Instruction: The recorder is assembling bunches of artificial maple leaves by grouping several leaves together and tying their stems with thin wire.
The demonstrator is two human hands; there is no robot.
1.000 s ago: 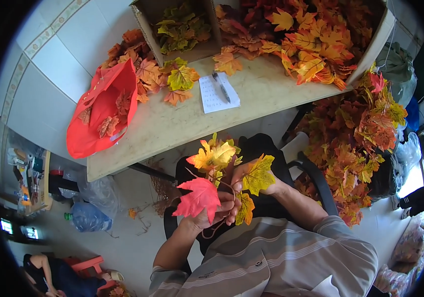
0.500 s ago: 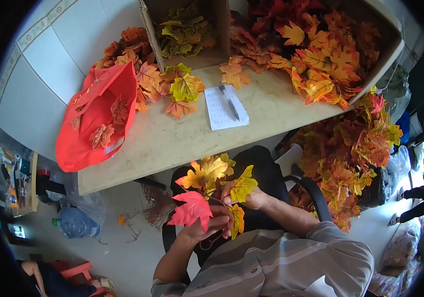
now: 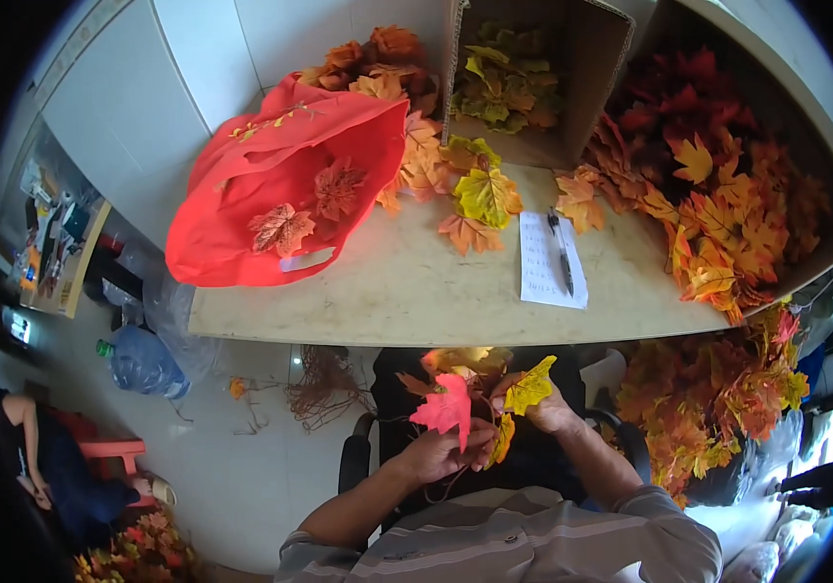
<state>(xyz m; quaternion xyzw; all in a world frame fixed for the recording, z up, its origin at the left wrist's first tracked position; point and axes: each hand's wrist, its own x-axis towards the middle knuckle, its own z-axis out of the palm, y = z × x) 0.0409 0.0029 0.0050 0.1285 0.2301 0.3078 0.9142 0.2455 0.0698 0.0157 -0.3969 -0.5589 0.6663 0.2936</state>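
Both hands are together over my lap, just below the table's front edge, working on an artificial maple leaf garland. My left hand [image 3: 436, 455] is closed with fingertips pinching its thin brown stem, beside a pink-red maple leaf [image 3: 448, 409]. My right hand [image 3: 545, 408] is closed on the stem near a yellow-green maple leaf [image 3: 530, 386], its fingertips partly behind that leaf. A narrower yellow leaf [image 3: 502, 439] hangs between the hands. Further orange-yellow leaves [image 3: 465, 361] lie beyond them, blurred by bright light. The exact grip point is hard to see.
On the table [image 3: 436, 306] lie a red fabric bag [image 3: 232, 228] with leaves in it, a paper with a pen [image 3: 563, 257] and loose leaves. A cardboard box [image 3: 587, 97] and a leaf-filled bin [image 3: 825, 277] stand behind. Leaf garlands [image 3: 698, 408] hang at right; a person [image 3: 57, 466] sits at left.
The view has swung, so the table and bag appear further right and a leaf pile shows at lower left. Both hands keep hold of the garland, with little change between them.
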